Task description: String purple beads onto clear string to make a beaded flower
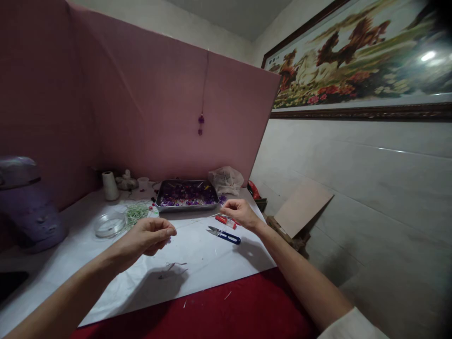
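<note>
A thin pale thread (193, 221) runs between my two hands above the white-covered table. My left hand (154, 234) pinches one end of it between thumb and fingers. On the other side my right hand (240, 214) is closed in a pinch on the thread, close to its fingertips. Below the right hand lie blue-handled thread snips (229, 237), blades pointing left. A red lighter (226, 221) rests just behind them, partly under the right hand. A small tangle of dark thread (175, 266) lies on the white cover in front.
Behind the hands stands a dark tray (187, 208) of purple beads, beside a plastic bag (226, 180). To the left are green strands (137, 213), a clear round dish (110, 225), a thread cone (110, 185) and a purple bottle (30, 212). A beaded string (201, 120) hangs on the pink panel.
</note>
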Tool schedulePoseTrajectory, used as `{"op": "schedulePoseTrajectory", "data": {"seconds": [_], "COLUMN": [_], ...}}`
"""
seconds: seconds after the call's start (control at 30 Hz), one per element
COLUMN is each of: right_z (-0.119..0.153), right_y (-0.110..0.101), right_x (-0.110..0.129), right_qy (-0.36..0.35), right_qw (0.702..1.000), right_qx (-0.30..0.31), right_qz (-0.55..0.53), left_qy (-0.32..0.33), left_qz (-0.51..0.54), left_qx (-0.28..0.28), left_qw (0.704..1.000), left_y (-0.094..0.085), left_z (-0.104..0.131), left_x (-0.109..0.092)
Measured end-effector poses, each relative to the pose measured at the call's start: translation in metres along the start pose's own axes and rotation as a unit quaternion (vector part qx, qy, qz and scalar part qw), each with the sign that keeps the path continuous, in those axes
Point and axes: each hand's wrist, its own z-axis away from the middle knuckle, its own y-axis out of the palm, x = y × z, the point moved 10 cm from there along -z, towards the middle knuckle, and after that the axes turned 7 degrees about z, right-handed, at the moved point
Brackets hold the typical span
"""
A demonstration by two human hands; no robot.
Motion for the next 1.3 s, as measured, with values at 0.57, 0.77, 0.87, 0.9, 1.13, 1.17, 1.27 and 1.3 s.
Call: {"op": "schedulePoseTrajectory", "data": {"seconds": [0.57, 0.77, 0.87, 0.9, 1.13, 1.17, 1.27, 1.3], "right_z": [0.09, 0.098, 0.086, 0.083, 0.086, 0.085, 0.085, 0.086], "right_y": [0.104, 0.154, 0.151, 0.151, 0.162, 0.161, 0.16, 0.16], "right_x": [-0.005, 0.008, 0.009, 0.01, 0.008, 0.008, 0.006, 0.005], "right_qy": [0.164, 0.292, 0.266, 0.256, 0.217, 0.211, 0.208, 0.211], "right_qw": [0.972, 0.845, 0.842, 0.843, 0.87, 0.877, 0.889, 0.889], "right_qx": [0.152, 0.167, 0.128, 0.123, 0.14, 0.138, 0.129, 0.128], "right_qz": [-0.075, -0.416, -0.452, -0.457, -0.419, -0.409, -0.388, -0.387], "left_qy": [-0.064, -0.02, 0.001, 0.005, 0.022, 0.023, 0.02, 0.018], "left_qz": [0.112, 0.163, 0.154, 0.151, 0.169, 0.177, 0.197, 0.196], "left_qx": [-0.008, -0.006, -0.006, -0.006, -0.005, -0.008, -0.004, 0.0], "left_qw": [0.992, 0.986, 0.988, 0.988, 0.985, 0.984, 0.98, 0.98], "left_y": [0.021, 0.024, 0.025, 0.026, 0.034, 0.035, 0.04, 0.042], "left_z": [0.008, 0.009, 0.01, 0.01, 0.012, 0.013, 0.014, 0.014], "left_x": [0.066, 0.057, 0.052, 0.05, 0.047, 0.047, 0.047, 0.047]}}
